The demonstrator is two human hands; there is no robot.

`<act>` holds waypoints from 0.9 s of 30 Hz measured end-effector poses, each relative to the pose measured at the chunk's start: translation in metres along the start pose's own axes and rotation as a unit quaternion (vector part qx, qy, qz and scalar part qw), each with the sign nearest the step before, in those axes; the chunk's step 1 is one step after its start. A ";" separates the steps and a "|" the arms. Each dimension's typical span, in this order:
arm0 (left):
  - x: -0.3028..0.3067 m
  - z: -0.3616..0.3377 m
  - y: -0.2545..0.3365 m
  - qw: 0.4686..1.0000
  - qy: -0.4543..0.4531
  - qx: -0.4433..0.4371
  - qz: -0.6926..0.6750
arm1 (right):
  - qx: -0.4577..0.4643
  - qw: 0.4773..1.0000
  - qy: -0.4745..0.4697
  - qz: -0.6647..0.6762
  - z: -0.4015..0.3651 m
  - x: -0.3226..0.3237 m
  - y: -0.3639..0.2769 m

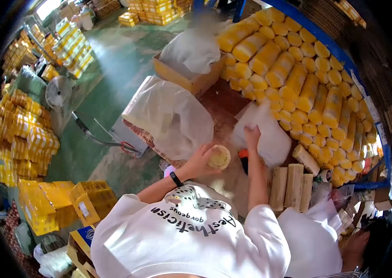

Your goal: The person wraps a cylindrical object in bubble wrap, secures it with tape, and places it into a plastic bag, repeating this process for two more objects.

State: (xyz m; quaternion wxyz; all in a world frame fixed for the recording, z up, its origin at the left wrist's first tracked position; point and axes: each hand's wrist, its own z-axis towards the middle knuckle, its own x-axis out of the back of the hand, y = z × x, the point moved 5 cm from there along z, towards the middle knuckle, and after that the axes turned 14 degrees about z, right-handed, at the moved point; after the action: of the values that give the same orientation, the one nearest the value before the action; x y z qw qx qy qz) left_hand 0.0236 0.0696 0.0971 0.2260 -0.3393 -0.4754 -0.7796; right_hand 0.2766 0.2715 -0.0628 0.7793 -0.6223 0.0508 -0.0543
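Observation:
My left hand (199, 163), with a dark band on its wrist, is wrapped round a round, pale yellow tub-like thing (219, 157); its circular, grainy-looking face points up. My right hand (252, 135) is closed at the near side of a white plastic bag (270, 143) and seems to grip its film. Between the two hands lies an orange and black object (243, 156), partly behind my right forearm. A large translucent plastic bag (177, 111) spreads over a box just beyond my left hand.
Yellow cylindrical packs (293, 83) are piled high at the right. Pale upright blocks (294, 186) stand by my right elbow. An open carton (177, 76) lined with white plastic sits farther back. Yellow-taped boxes (43, 204) and a trolley handle (82, 125) are at left; another person (358, 243) is at lower right.

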 end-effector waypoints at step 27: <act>0.062 -0.011 -0.028 0.888 0.086 0.200 -0.406 | -0.020 0.998 -0.051 0.017 -0.115 -0.090 -0.211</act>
State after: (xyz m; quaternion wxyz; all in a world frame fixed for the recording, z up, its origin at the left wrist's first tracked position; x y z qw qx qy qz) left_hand -0.0404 0.0708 0.1230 -0.0069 0.0038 -0.6961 -0.7179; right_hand 0.1666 0.1278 0.1186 0.7693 -0.6384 0.0232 -0.0082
